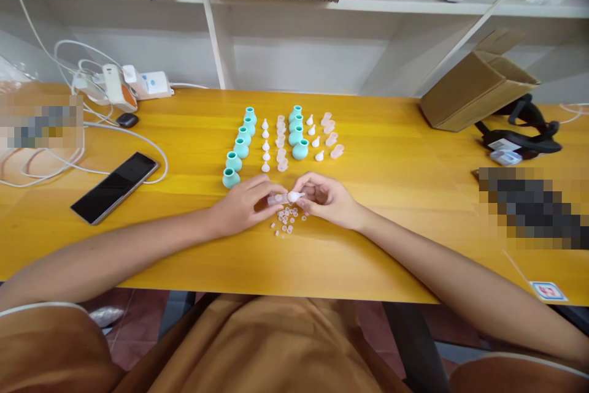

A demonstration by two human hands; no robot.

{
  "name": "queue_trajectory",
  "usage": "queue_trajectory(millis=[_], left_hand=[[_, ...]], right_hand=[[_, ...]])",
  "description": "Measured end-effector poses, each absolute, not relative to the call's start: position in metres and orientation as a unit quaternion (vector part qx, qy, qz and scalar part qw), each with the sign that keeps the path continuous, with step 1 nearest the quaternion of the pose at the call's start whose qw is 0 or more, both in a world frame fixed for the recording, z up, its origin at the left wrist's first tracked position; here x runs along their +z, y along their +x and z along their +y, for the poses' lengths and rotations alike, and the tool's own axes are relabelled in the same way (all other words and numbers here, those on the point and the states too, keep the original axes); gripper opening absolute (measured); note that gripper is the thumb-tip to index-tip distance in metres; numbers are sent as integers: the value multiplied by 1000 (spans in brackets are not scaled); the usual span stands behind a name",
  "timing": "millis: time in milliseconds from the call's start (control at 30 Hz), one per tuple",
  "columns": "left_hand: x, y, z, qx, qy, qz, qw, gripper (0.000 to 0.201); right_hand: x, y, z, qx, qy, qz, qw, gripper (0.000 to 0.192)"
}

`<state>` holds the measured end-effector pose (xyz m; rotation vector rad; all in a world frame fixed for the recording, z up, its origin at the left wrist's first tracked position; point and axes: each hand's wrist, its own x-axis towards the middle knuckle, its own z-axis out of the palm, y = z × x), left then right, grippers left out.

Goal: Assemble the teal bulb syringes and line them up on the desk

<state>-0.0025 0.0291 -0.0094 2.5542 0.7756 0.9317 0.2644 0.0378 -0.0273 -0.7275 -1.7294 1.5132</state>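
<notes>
My left hand (246, 204) pinches a translucent pinkish plastic tube (276, 199) between thumb and fingers. Against its right end sits a white teardrop-shaped nozzle (295, 196), pinched by my right hand (329, 200). Just below both hands lies a loose pile of small clear rings (286, 219). Beyond the hands stand two columns of teal bulbs, a left one (240, 148) and a right one (300, 149). Beside each column run rows of white nozzles (265, 145) and translucent pinkish pieces (281, 154). Whether the held tube and nozzle are joined, I cannot tell.
A phone (115, 187) lies at left, near white cables and a power strip (155, 84). A black mouse (127, 119) is beside them. An open cardboard box (473, 89) and a black strapped device (522, 135) stand at right. Shelves (294, 56) rise behind the table (391, 246).
</notes>
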Motion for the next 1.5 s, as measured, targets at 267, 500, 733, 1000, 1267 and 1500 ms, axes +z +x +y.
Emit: queue_trajectory(millis=[267,500,733,1000,1267,1500], left_hand=[[-10,-4,28,323,890,271,173,17],[-10,-4,29,338,888,262,169,16],[-10,-6,28,343,887,255,175,17],[-10,-6,29,354,884,246,181,18],[-5,-3,26,360,884,240,180,10],[-11,-4,29,345,893,278,78,11]], right_hand=[[-29,265,34,515,-306,-715,360,34],[-32,265,32,484,-298,-729,381,26],[-27,264,31,370,-256,-793,411,11],[-23,265,32,290,-217,-832,420,9],[-21,269,36,392,-250,-773,432,11],[-28,278,50,431,-319,-702,468,31]])
